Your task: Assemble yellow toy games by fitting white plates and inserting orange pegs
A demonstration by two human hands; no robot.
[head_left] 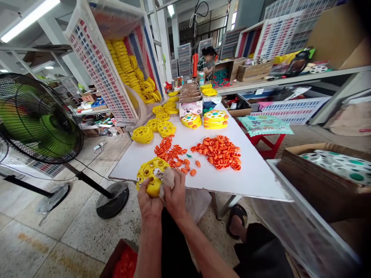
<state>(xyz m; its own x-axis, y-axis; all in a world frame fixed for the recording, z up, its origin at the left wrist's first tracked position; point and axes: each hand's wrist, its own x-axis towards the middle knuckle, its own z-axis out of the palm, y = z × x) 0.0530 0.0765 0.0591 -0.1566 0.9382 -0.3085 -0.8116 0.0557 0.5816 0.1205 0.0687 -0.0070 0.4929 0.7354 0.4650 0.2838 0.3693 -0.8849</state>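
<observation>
A round yellow plastic shell [151, 165] with several holes is gripped at its lower left by my left hand [150, 200], near the front edge of the white table. My right hand [175, 191] is closed on a crumpled pale cloth [167, 178] and holds it against the shell's right side. Just beyond the shell lie small orange plastic parts [165, 150], with a few rounded orange pieces [193, 172] nearby. To the right is a larger heap of orange parts [217, 151]. Several more yellow shells [166, 128] rest farther back at the left.
A tilted crate [102, 65] of stacked yellow shells stands at the back left. Assembled yellow-and-white pieces [216, 119] are stacked by a cardboard box [190, 106]. An orange screwdriver [195, 65] hangs above. A fan [34, 116] stands left, a box of white discs [342, 164] right. A person [208, 58] sits beyond.
</observation>
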